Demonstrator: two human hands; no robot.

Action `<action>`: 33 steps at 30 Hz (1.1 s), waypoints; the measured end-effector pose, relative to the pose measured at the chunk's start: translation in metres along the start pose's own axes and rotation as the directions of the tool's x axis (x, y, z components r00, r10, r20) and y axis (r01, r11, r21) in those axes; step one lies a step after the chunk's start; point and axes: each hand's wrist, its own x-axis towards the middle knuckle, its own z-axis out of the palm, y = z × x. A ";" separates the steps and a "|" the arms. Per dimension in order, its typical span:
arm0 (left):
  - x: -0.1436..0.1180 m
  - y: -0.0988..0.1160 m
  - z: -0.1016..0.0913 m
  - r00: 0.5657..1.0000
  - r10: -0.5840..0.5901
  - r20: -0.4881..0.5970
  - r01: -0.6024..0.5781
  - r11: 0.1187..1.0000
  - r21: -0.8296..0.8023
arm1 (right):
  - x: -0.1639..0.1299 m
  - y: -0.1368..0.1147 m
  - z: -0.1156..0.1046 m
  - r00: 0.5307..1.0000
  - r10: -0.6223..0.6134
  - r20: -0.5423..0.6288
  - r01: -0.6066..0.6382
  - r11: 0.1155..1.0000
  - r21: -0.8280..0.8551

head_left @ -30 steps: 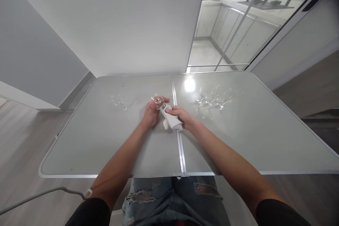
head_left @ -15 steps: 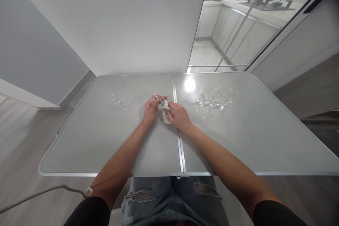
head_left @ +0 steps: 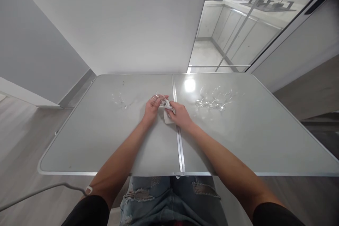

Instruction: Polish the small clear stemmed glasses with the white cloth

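Note:
My left hand (head_left: 152, 107) is closed around a clear stemmed glass (head_left: 159, 97), held tilted over the table near its middle seam. At the right end of that glass, my right hand (head_left: 180, 113) pinches a white cloth (head_left: 168, 116), which is pressed against the glass and hangs down below the fingers. How much of the glass the cloth covers is hidden by my fingers. To the right, several clear stemmed glasses (head_left: 210, 105) stand close together. On the left is another clear glass (head_left: 125, 106), its outline faint against the tabletop.
The pale grey folding table (head_left: 100, 141) has a metal rim and a metal seam (head_left: 180, 150) across its middle. A white wall (head_left: 127, 24) rises behind it, beside a glazed sliding door (head_left: 238, 31). A grey cable (head_left: 47, 188) runs by my left forearm.
My hands keep hold of the glass and the cloth. Both have shifted very slightly, and the cloth sits a little differently around the glass's end. The glasses on the table have not moved.

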 end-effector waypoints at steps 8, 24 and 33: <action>-0.005 0.007 0.001 0.997 -0.073 0.028 0.075 0.991 -0.115 | 0.002 -0.003 -0.006 0.874 0.219 0.434 -0.431 0.764 0.480; -0.001 0.004 -0.005 0.994 -0.012 0.105 0.021 0.996 -0.088 | 0.001 0.002 0.001 0.999 -0.027 0.029 0.027 0.999 -0.021; -0.008 0.013 0.001 0.973 -0.109 0.204 0.139 0.980 -0.140 | 0.005 0.009 -0.015 0.809 0.296 0.507 -0.582 0.521 0.625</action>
